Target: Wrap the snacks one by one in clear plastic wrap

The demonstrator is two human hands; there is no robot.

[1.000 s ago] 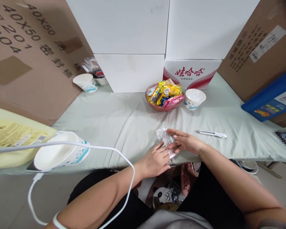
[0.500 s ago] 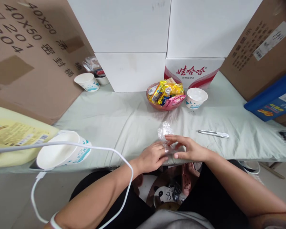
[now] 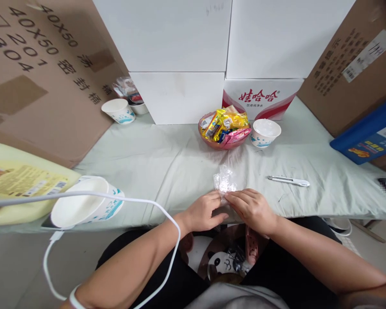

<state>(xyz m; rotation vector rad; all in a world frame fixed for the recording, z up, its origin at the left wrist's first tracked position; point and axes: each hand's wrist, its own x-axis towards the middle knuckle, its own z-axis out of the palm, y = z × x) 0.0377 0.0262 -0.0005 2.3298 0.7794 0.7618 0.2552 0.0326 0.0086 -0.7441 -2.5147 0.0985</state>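
A clear crinkled plastic bag point(image 3: 225, 180) lies on the cloth near the table's front edge. My left hand point(image 3: 206, 211) has its fingers together on the bag's near left side, the thumb sticking out toward me. From the other side my right hand point(image 3: 253, 211) pinches the bag's near edge, its fingertips almost meeting the left ones. Both hands partly cover the bag's near end. Behind it stands a pink glass bowl point(image 3: 223, 145) heaped with wrapped snacks point(image 3: 227, 122). To the right lies a white utility knife point(image 3: 288, 181).
A paper cup point(image 3: 265, 136) holding clear plastic stands beside the bowl. Another cup point(image 3: 86, 201) tilts at left beside a yellow jug point(image 3: 22, 184). A white cable point(image 3: 128, 195) loops over my left forearm. White boxes point(image 3: 183, 98) and brown cartons point(image 3: 67, 103) wall the table; a blue container point(image 3: 366, 133) leans right.
My right hand has come down and closed on the bag's near edge; before, its fingers were spread above it. My left hand stays nearly in place. More of the bag's far part shows.
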